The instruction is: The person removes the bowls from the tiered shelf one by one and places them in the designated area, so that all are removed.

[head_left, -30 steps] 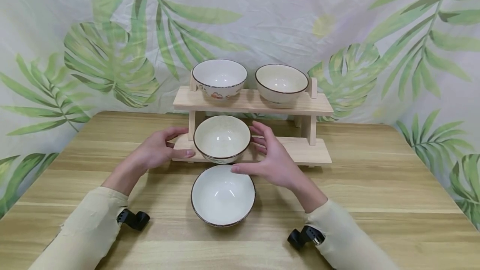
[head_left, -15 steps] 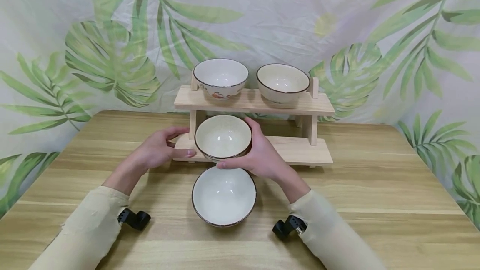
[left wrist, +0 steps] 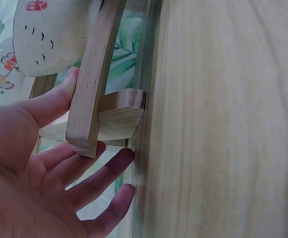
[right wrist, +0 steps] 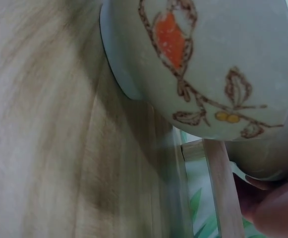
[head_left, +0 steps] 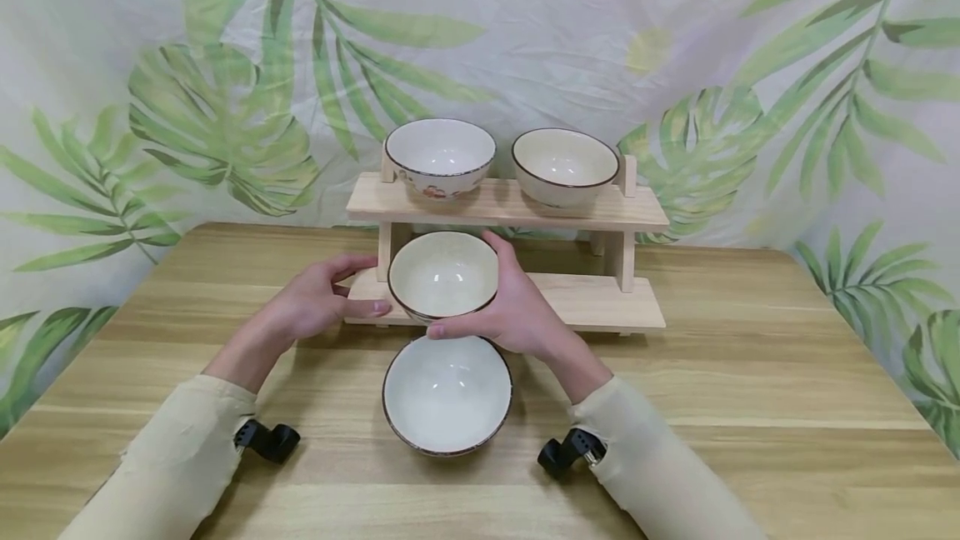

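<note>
A two-tier wooden shelf stands at the back of the table. My left hand grips the left end of its lower board; in the left wrist view the thumb lies on the upper face and fingers reach below. On the left of that board sits a cream bowl with a dark rim. My right hand holds this bowl from its right side, thumb at the front and fingers behind. Just in front, on the table, is a white bowl; the right wrist view shows the bird and branch painted on its outside.
The upper board carries a white bowl with painted flowers on the left and a cream bowl on the right. Behind the wooden table hangs a leaf-print cloth.
My right hand has moved left, from beside the cream bowl on the lower board to a hold around its right side. My left hand and the other bowls stay where they were.
</note>
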Action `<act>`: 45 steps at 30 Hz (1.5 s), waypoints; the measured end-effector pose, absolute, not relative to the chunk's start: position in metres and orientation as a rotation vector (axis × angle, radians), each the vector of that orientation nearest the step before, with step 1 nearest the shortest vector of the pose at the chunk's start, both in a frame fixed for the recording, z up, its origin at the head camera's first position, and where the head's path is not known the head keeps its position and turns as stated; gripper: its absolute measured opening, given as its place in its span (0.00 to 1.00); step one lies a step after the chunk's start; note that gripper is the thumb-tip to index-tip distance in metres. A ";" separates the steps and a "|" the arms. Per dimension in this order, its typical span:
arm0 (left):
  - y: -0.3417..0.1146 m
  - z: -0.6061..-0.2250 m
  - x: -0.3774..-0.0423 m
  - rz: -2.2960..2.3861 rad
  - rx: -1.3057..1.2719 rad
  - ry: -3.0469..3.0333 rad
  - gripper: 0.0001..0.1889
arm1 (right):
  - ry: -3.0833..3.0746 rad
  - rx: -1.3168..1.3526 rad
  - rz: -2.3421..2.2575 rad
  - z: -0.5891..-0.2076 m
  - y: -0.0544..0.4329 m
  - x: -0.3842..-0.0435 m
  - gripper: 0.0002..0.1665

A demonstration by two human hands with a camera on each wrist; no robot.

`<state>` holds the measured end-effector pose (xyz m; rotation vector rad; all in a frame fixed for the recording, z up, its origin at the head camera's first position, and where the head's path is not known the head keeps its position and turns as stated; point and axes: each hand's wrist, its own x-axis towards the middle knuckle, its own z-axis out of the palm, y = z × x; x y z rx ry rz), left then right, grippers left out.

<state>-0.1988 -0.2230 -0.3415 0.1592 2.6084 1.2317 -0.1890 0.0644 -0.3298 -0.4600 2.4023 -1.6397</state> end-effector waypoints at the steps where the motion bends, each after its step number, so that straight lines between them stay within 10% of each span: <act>1: -0.223 -0.342 -0.199 1.235 0.161 2.605 0.48 | 2.404 -0.451 -1.643 -0.330 0.064 -0.189 0.83; 45: -0.224 -0.343 -0.198 1.232 0.165 2.617 0.48 | 2.523 -0.495 -1.585 -0.329 0.081 -0.184 0.79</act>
